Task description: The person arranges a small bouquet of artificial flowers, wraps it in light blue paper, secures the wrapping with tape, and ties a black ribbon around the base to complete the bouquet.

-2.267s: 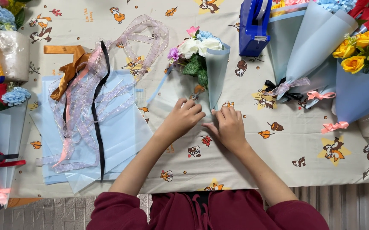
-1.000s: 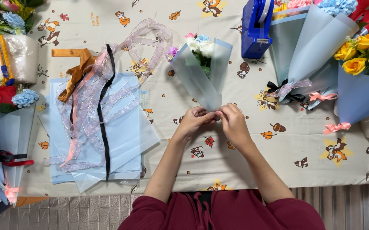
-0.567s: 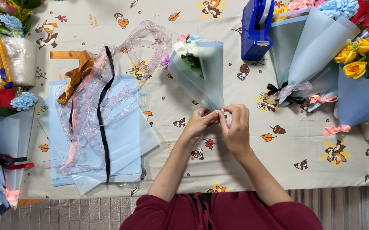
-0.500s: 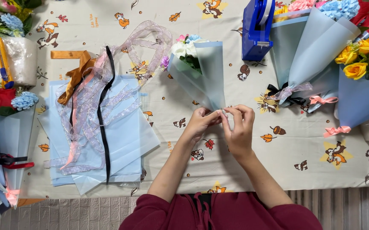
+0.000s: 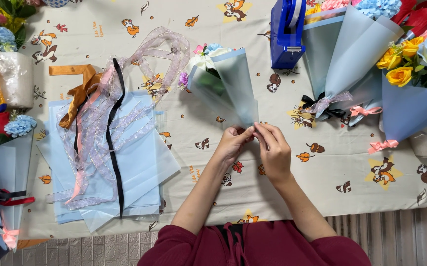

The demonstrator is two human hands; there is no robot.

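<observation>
Shifted since the earliest frame: small bouquet (image 5: 225, 81) now lies more steeply across the table, its pale blue wrap closed into a cone, where before both hands pressed flat on the paper at its base.

Tablecloth (image 5: 322, 187), cream with cartoon animal print: bare stretch near the front edge, on both sides of the forearms; little spare room beyond the cone's mouth.

Stack of pale blue wrapping sheets (image 5: 139, 172), left of centre, well apart from the hands, with sheer, black and orange ribbons (image 5: 100, 133) draped over it.

Finished bouquets (image 5: 371, 64), far right corner, tied with small bows; more at the left edge.

Small bouquet: long axis diagonal, flower heads up and left, narrow tip down and right, pointing at the hands. Tip lies just above the fingertips, touching them.

Blue tape dispenser (image 5: 286, 34), top centre, beyond the tip.

Left hand (image 5: 233, 143): fingers curled, pinching the cone's tip from the left.

Right hand (image 5: 275, 150): fingers bent, pinching the same tip from the right, thumbs nearly meeting. Both hands equally near.
</observation>
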